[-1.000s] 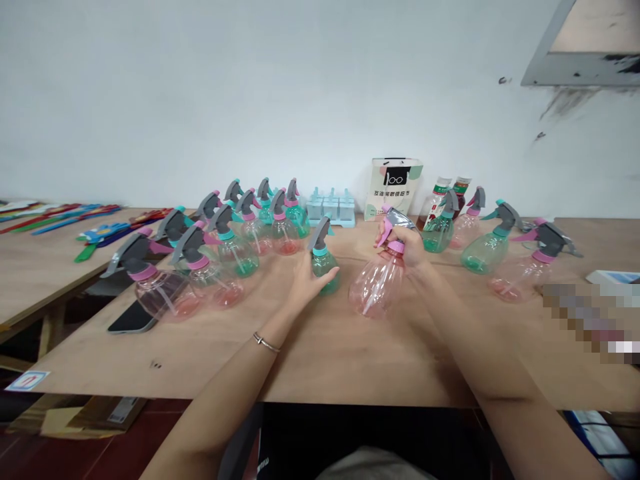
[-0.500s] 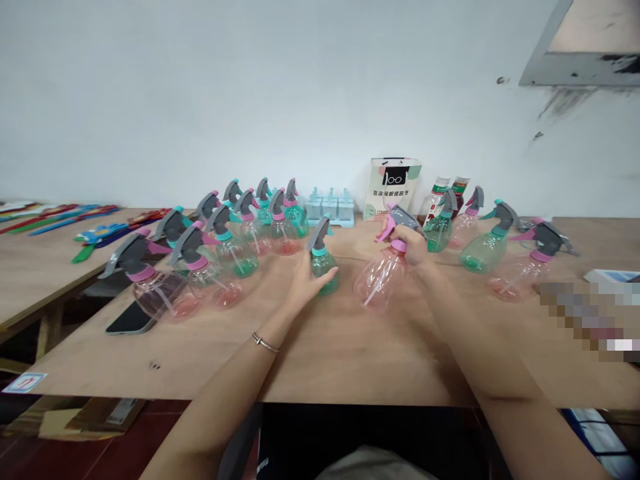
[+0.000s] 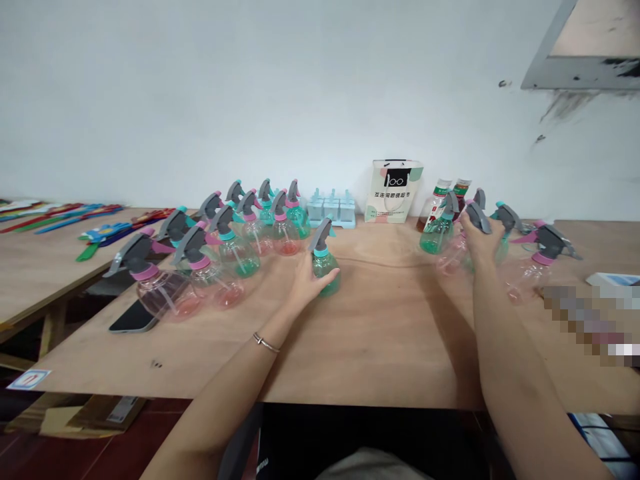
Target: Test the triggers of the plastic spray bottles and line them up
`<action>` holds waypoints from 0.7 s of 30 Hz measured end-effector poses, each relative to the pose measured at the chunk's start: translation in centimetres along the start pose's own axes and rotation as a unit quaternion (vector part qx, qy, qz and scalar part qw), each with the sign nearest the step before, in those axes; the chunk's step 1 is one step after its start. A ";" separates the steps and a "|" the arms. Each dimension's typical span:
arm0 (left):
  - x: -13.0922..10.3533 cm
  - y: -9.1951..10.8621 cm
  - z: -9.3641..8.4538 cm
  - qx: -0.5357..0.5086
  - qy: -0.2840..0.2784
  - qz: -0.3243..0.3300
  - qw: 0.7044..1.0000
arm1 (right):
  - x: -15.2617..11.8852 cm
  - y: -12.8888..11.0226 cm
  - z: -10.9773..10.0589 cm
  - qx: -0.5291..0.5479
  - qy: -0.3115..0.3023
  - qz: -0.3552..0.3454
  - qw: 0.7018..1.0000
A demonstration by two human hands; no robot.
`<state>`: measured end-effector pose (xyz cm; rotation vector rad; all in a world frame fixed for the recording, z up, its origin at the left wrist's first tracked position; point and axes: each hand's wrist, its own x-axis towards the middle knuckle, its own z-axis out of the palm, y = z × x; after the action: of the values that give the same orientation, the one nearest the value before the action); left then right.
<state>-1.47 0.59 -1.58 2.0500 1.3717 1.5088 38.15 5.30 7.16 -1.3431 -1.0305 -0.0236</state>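
Note:
My left hand (image 3: pixel 309 283) is wrapped round the body of a green spray bottle (image 3: pixel 327 272) with a grey and turquoise head; it stands upright on the wooden table. On the right, my right hand (image 3: pixel 481 239) grips the grey head of a pink spray bottle (image 3: pixel 451 257) among other bottles there. A green spray bottle (image 3: pixel 437 237) is just left of that hand. Partly behind it is another green spray bottle (image 3: pixel 506 220), and to its right stands a pink spray bottle (image 3: pixel 545 250). My right fingertips are partly hidden.
Several green and pink spray bottles (image 3: pixel 235 257) stand in a cluster at the left. A phone (image 3: pixel 131 319) lies under the front one. At the back are a light blue popsicle mould (image 3: pixel 331 210), a paper bag (image 3: pixel 393 193) and two drink bottles (image 3: pixel 436 203). Colourful strips (image 3: pixel 75 217) lie on the left table.
My right hand has carried the pink spray bottle from the middle of the table to the group on the right. My left hand has stayed on the green spray bottle.

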 end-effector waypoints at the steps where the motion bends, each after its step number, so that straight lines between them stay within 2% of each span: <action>1: 0.0 0.0 0.0 -0.002 0.000 0.002 1.000 | 0.1 0.3 -0.1 -0.008 0.016 0.006 1.000; 3: 0.0 0.0 0.0 -0.005 0.000 0.003 1.000 | 0.0 0.9 -0.1 -0.005 0.057 0.030 0.998; 10: 0.0 -0.1 0.1 -0.009 0.001 0.010 1.000 | 0.1 2.3 0.5 0.017 0.078 0.022 0.997; 16: 0.0 -0.1 0.2 -0.005 0.002 -0.004 1.000 | -0.3 4.6 1.6 0.029 0.079 0.010 0.996; 18: 0.0 -0.2 0.2 -0.006 0.002 -0.006 1.000 | -0.3 5.4 1.5 0.038 0.114 -0.027 0.992; 21: 0.0 -0.2 0.1 -0.017 -0.001 0.000 1.000 | 0.7 5.3 0.7 0.028 0.233 -0.135 0.963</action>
<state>-1.49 0.71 -1.74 2.0303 1.3379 1.5185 41.06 7.75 3.40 -1.0652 -0.7939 -0.4898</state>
